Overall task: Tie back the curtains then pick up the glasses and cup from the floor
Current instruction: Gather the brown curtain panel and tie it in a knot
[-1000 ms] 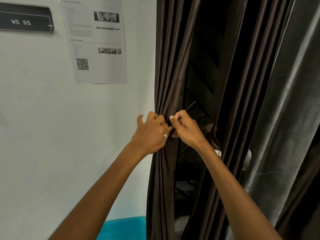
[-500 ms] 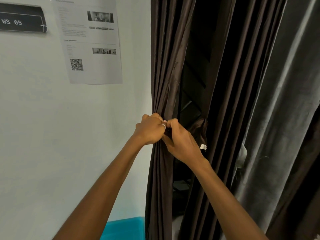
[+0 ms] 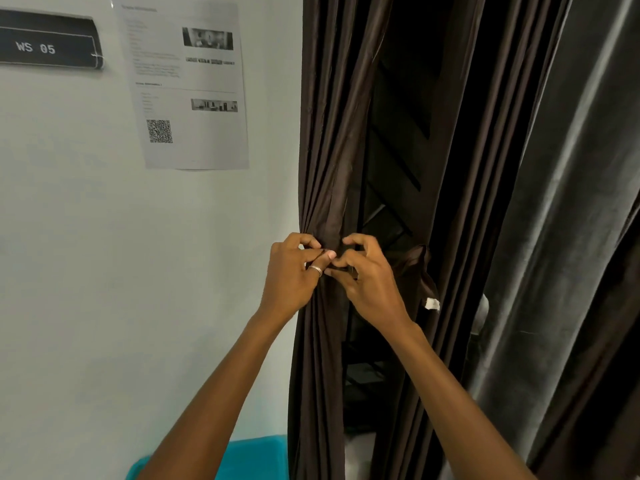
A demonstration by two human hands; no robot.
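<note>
Now, left hand and right hand both pinch the tie-back round the dark brown curtain, bunched in glossy pleats.

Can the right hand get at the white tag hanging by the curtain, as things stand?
Probably yes. The white tag hangs uncovered below and right of the right hand, nothing between them; but that hand's fingers are busy pinching at the curtain.

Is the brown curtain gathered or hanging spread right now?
Gathered: the brown curtain narrows into tight folds where the left hand and right hand pinch the tie-back. Whether the tie-back is fastened, cannot tell.
</note>
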